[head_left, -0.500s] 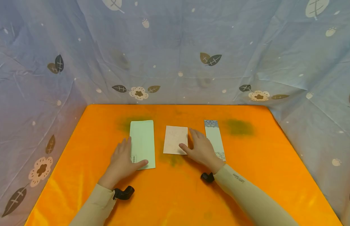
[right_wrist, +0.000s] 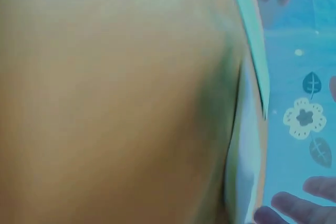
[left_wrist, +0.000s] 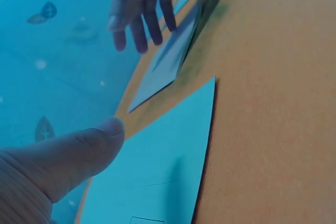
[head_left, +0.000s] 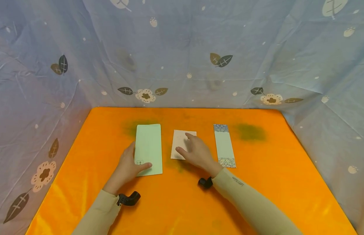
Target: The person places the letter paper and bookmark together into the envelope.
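Note:
A pale green envelope (head_left: 149, 143) with a small printed box lies flat on the left of the table. My left hand (head_left: 127, 168) is at its left edge, fingers along that side and thumb (left_wrist: 86, 153) spread over the lower part; whether it touches cannot be told. In the middle lies a small pale pinkish folded card or paper (head_left: 178, 138). Over its right part hovers my right hand (head_left: 199, 154), fingers and thumb apart, gripping nothing. To the right of that hand rests a long white strip with blue lacy ends (head_left: 224, 143), like a bookmark.
An orange cloth (head_left: 176, 202) with greenish smudges covers the table. Bluish curtains (head_left: 182, 49) printed with leaves and flowers hang behind and at both sides. A black wrist camera (head_left: 129, 198) is strapped to the left wrist, another (head_left: 205, 183) to the right.
My right hand has shifted left, from the card's right edge to above it, uncovering the patterned strip's lower end. The left hand has barely moved, its thumb slightly closer to the envelope's left side.

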A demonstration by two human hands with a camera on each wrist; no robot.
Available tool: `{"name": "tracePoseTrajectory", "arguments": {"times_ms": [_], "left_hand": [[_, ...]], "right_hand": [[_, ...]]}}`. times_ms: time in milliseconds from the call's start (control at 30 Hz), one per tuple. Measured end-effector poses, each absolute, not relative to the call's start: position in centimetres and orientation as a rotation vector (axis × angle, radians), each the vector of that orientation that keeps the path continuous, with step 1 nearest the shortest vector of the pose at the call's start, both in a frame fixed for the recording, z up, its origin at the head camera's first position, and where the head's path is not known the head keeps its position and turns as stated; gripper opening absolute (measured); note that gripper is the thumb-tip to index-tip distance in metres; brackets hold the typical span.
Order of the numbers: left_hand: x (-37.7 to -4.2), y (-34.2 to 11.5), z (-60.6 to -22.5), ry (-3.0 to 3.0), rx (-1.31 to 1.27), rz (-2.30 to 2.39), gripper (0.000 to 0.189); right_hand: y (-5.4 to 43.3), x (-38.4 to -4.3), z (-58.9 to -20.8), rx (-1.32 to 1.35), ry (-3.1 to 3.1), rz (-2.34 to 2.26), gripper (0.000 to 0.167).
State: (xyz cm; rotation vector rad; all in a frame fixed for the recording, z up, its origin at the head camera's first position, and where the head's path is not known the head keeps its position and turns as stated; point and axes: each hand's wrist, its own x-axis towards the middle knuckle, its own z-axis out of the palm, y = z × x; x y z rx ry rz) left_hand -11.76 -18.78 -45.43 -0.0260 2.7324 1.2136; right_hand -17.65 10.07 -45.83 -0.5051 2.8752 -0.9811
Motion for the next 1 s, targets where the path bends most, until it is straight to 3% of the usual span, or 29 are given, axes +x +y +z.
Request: {"name": "tracePoseTrajectory", "arguments": {"times_ms": [467, 1000], "left_hand": [[-11.9, -19.6, -45.9, 2.556, -0.114, 1.366, 0.114], [-12.9, -20.6, -46.8, 2.478, -0.181, 1.416, 0.100]], "right_hand": [[6.4, -18.3, -45.4, -0.291, 2.396, -1.369, 0.080], [4.4, -18.6, -45.8, -0.167, 2.122, -1.559, 0.058]]}}
